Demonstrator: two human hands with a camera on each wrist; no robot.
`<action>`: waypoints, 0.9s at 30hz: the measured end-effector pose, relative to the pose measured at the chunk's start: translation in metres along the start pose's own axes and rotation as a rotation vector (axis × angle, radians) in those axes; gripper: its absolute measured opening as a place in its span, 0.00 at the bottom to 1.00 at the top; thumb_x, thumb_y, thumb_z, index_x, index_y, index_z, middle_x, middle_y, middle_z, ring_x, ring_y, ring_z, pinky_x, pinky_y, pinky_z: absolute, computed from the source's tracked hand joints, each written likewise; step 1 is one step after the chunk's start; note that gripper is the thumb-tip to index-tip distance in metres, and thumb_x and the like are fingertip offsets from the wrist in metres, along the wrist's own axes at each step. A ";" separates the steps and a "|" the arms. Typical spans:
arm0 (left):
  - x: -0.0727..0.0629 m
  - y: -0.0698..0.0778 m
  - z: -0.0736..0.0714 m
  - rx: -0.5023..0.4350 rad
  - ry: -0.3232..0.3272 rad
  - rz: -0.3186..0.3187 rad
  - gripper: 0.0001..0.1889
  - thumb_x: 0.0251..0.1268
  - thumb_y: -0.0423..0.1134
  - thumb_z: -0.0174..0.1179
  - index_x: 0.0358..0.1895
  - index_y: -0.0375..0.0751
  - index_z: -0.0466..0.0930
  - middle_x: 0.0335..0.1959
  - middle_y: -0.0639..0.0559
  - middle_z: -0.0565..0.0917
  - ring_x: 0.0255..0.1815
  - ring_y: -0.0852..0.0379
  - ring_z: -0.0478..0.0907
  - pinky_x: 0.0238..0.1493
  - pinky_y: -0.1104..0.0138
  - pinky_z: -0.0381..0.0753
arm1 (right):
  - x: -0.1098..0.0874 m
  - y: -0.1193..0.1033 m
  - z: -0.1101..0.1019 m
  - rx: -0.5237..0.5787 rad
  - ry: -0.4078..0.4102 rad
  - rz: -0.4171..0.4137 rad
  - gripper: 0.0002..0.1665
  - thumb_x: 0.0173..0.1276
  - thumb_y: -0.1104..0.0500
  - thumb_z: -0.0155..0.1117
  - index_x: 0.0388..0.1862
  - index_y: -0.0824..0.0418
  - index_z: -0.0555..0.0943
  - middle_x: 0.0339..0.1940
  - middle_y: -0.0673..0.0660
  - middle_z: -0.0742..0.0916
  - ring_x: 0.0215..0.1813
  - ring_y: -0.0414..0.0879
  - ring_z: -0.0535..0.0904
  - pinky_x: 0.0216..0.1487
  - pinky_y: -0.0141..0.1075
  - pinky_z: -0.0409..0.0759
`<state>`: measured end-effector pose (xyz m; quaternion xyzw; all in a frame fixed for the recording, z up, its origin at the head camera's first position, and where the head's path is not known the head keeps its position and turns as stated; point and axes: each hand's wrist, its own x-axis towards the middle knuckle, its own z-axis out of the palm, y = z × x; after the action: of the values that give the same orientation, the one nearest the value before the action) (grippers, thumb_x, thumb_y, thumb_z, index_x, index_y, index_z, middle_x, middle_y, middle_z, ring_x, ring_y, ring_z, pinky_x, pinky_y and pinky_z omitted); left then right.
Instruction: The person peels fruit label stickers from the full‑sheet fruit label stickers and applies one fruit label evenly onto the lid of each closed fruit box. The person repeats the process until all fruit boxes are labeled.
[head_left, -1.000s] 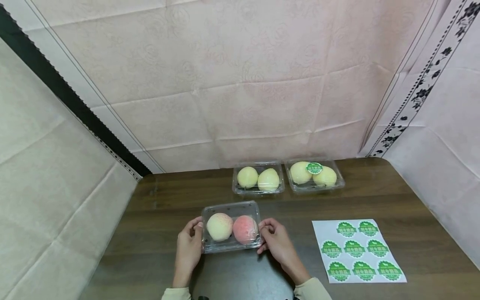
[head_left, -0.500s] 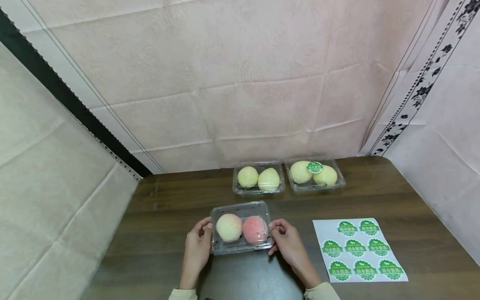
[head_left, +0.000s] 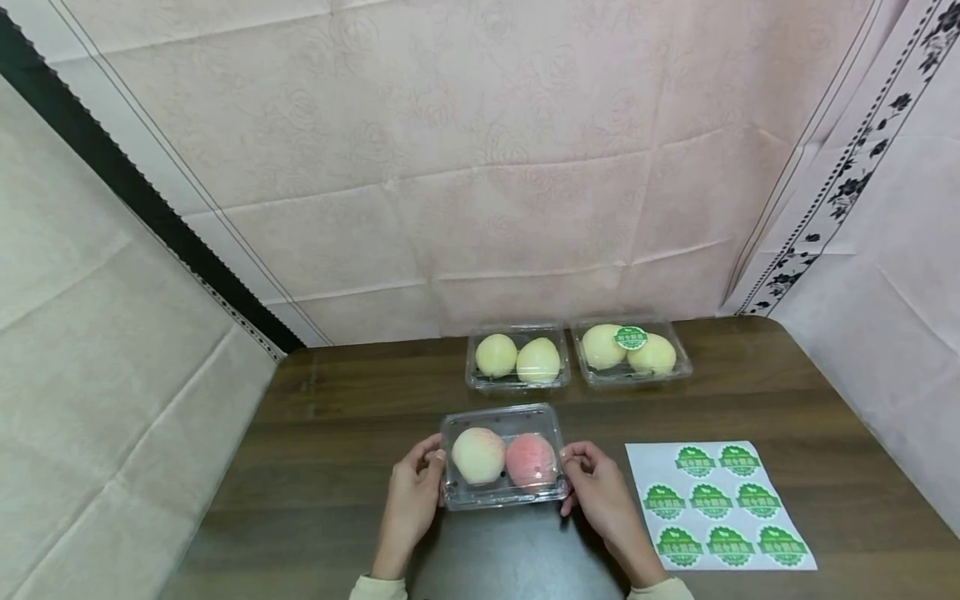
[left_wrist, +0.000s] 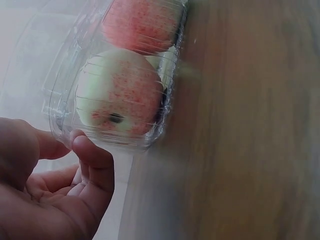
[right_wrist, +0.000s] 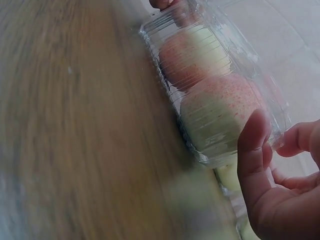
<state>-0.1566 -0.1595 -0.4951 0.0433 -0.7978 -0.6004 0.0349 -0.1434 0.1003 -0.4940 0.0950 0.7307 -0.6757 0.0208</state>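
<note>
A clear plastic clamshell box (head_left: 504,496) is held between both hands near the middle of the table. Inside it sit a pale peach (head_left: 478,456) on the left and a pinker peach (head_left: 531,460) on the right. My left hand (head_left: 412,500) pinches the box's left end between thumb and fingers, and the left wrist view shows the fingertips (left_wrist: 89,150) at the lid's rim. At the right end, my right hand (head_left: 606,504) pinches the edge in the same manner. In the right wrist view the peaches (right_wrist: 220,112) show through the ribbed plastic side.
Two more clear boxes stand at the table's back: the left box (head_left: 517,386) with two pale fruits, the right box (head_left: 637,377) with two pale fruits and a green label (head_left: 630,337). A white sheet (head_left: 656,462) of green round stickers lies to the right. Cloth (head_left: 480,167) hangs behind.
Both hands have carried the clamshell box of peaches to the right, keeping their grip on its ends. The boxes at the back and the sticker sheet stay in place.
</note>
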 end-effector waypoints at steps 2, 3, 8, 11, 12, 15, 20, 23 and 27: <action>-0.001 0.002 0.002 -0.013 -0.010 0.008 0.19 0.82 0.32 0.54 0.68 0.27 0.76 0.44 0.40 0.84 0.19 0.62 0.74 0.21 0.69 0.79 | 0.000 0.000 -0.003 -0.017 0.004 0.004 0.08 0.76 0.69 0.56 0.50 0.69 0.79 0.29 0.56 0.81 0.16 0.48 0.77 0.20 0.40 0.82; -0.001 0.002 0.003 -0.019 -0.016 0.011 0.19 0.82 0.32 0.55 0.69 0.26 0.75 0.44 0.39 0.84 0.19 0.62 0.74 0.21 0.69 0.79 | 0.000 0.001 -0.004 -0.020 0.005 0.007 0.08 0.76 0.69 0.56 0.50 0.69 0.79 0.29 0.56 0.81 0.16 0.48 0.77 0.20 0.39 0.81; -0.001 0.006 0.009 -0.050 -0.042 0.012 0.21 0.81 0.31 0.55 0.70 0.26 0.74 0.45 0.39 0.84 0.20 0.62 0.73 0.22 0.69 0.78 | 0.001 0.001 -0.012 -0.015 0.012 0.025 0.10 0.78 0.68 0.55 0.53 0.69 0.78 0.29 0.56 0.80 0.16 0.47 0.75 0.19 0.38 0.80; -0.001 0.008 0.012 -0.055 -0.053 0.010 0.21 0.81 0.31 0.55 0.70 0.26 0.74 0.44 0.39 0.84 0.21 0.62 0.74 0.22 0.70 0.77 | 0.000 0.002 -0.016 -0.025 0.015 0.033 0.10 0.78 0.68 0.54 0.53 0.70 0.78 0.29 0.56 0.80 0.17 0.48 0.75 0.20 0.39 0.80; -0.001 0.008 0.014 -0.057 -0.058 0.012 0.21 0.81 0.30 0.55 0.70 0.26 0.74 0.44 0.39 0.84 0.21 0.62 0.74 0.22 0.70 0.77 | 0.000 0.003 -0.017 -0.026 0.014 0.032 0.10 0.78 0.68 0.54 0.53 0.70 0.77 0.28 0.57 0.80 0.17 0.48 0.75 0.20 0.39 0.81; 0.000 0.008 0.016 -0.052 -0.071 0.026 0.20 0.80 0.29 0.55 0.70 0.25 0.74 0.44 0.39 0.84 0.21 0.62 0.75 0.23 0.71 0.78 | -0.001 0.003 -0.020 -0.030 0.020 0.033 0.10 0.78 0.68 0.54 0.53 0.70 0.77 0.27 0.56 0.79 0.17 0.48 0.75 0.20 0.40 0.81; 0.000 0.007 0.021 -0.045 -0.086 0.039 0.20 0.81 0.30 0.55 0.70 0.24 0.74 0.46 0.37 0.84 0.28 0.61 0.79 0.25 0.70 0.80 | 0.000 0.005 -0.025 -0.042 0.027 0.046 0.10 0.79 0.66 0.54 0.54 0.70 0.76 0.27 0.56 0.79 0.18 0.48 0.75 0.19 0.38 0.80; -0.001 0.007 0.023 -0.037 -0.092 0.041 0.21 0.81 0.31 0.56 0.70 0.25 0.74 0.49 0.37 0.85 0.35 0.58 0.83 0.29 0.70 0.82 | 0.000 0.004 -0.027 -0.053 0.028 0.057 0.11 0.80 0.65 0.53 0.55 0.70 0.76 0.28 0.57 0.79 0.18 0.48 0.75 0.19 0.38 0.79; -0.001 0.006 0.024 -0.031 -0.096 0.033 0.21 0.81 0.34 0.56 0.70 0.26 0.75 0.49 0.38 0.86 0.34 0.57 0.82 0.29 0.71 0.81 | -0.001 0.003 -0.031 -0.064 0.025 0.070 0.11 0.80 0.65 0.53 0.56 0.69 0.76 0.27 0.58 0.80 0.19 0.47 0.75 0.20 0.37 0.79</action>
<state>-0.1581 -0.1349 -0.4962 0.0010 -0.7898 -0.6133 0.0071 -0.1388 0.1308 -0.4939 0.1282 0.7483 -0.6497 0.0380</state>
